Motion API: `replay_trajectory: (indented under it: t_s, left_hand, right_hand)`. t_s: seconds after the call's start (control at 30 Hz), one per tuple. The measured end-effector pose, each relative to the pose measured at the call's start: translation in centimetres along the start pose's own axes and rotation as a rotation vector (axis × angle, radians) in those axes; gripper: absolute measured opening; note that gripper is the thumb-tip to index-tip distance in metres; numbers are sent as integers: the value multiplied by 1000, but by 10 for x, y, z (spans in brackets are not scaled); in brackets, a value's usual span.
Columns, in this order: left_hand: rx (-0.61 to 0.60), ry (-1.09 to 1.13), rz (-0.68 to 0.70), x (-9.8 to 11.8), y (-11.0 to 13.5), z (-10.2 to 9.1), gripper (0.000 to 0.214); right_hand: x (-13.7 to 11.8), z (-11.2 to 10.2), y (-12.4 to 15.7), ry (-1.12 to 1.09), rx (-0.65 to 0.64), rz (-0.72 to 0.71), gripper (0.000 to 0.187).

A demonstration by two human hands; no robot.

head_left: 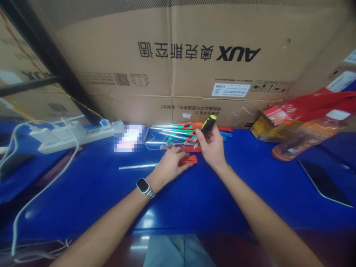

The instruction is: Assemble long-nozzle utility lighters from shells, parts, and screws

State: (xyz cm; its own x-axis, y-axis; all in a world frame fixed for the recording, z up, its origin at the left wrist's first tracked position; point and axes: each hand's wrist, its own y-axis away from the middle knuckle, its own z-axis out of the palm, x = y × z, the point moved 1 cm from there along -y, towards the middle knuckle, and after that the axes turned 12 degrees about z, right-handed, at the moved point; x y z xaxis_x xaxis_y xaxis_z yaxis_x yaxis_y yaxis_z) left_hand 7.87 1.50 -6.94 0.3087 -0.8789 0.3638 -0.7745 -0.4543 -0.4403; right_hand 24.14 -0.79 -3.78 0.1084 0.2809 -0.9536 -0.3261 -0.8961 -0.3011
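Brown carton (183,76) behind glossy blue table (191,202); dark reddish floor (129,256) below.

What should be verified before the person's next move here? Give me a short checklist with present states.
1. Right hand has a grip on the black-and-yellow screwdriver: ok, the fingers are around its handle.
2. Left hand has hold of the orange-red utility lighter: ok, the metal nozzle points left.
3. Screwdriver tip is seated in a screw: cannot tell, the contact is too small to make out.
4. Space beyond the left hand is uncluttered: not ok, other utility lighters lie close by.
5. Smartphone is away from both hands: ok, it lies off to the right.
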Motion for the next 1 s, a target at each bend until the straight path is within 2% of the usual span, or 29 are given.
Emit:
replay_trajectory:
  t_s: [0.3,0.8,1.0]
  left_hand:
    - [-12,103,-69,-34,10,-22,21]
    - [-45,83,-98,-39,11,-24,23]
    - [-98,119,-167,-38,11,-25,28]
  right_hand:
    - [7,10,5,1,-82,11,28]
    - [7,17,12,74,-127,-15,25]
    - [9,17,11,92,-144,-23,27]
